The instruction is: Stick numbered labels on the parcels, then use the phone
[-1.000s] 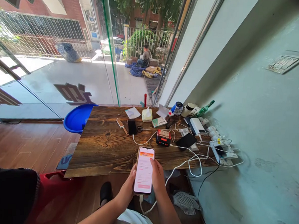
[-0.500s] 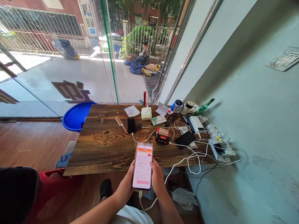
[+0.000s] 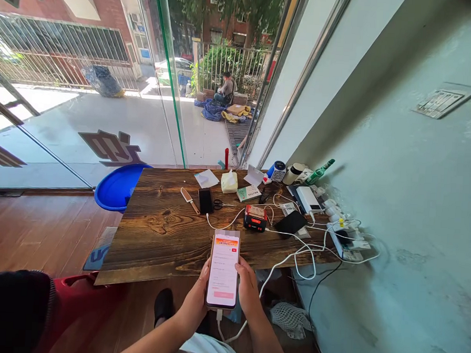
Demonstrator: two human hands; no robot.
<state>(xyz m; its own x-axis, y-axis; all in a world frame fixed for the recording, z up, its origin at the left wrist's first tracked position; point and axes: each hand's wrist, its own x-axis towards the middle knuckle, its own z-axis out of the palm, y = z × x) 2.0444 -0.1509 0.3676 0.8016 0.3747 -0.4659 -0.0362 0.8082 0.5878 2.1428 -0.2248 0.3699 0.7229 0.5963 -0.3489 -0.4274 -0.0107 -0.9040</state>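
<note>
White cable [image 3: 227, 331] hangs below my fingers; both my left hand [image 3: 195, 301] and right hand [image 3: 249, 293] clasp the phone [image 3: 223, 270] just short of the worktop [image 3: 165, 231]. A snagged cable could tug it loose.

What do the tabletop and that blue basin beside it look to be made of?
Tabletop: seemingly solid wood, dark stained, with bold grain and knots showing; sheen is low. Blue basin: probably moulded plastic, judging by its uniform saturated colour and smooth, slightly glossy rim.

bare near tabletop [image 3: 157, 241], cables [image 3: 306, 248] cluttering right
</note>
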